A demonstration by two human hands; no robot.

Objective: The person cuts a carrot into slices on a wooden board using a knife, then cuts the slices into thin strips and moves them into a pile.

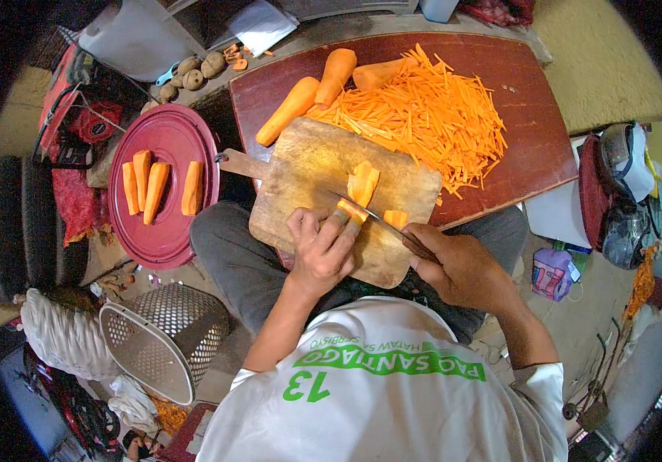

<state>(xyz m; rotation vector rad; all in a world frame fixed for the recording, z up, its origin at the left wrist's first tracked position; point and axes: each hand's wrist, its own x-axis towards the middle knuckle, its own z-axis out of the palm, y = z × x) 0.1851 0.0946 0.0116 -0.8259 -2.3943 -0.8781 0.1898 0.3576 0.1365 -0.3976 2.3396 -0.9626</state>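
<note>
A wooden cutting board [300,173] rests in front of my lap, partly over the edge of a dark red table. My left hand [321,250] is closed on a carrot piece [352,210], pressing it onto the board with bent fingers. My right hand [465,269] grips a knife [417,241] by its handle, its blade lying along the carrot piece close to my left fingertips. Thin carrot slices [363,183] lie just beyond the blade. A short carrot chunk [395,219] sits to its right.
Behind the board, shredded carrot [431,115] is heaped on the red table [531,115], beside whole peeled carrots [288,110]. On the left, a round maroon lid [165,239] carries several carrot pieces. A perforated basket [173,331] lies tipped below it. Potatoes [192,77] sit at upper left.
</note>
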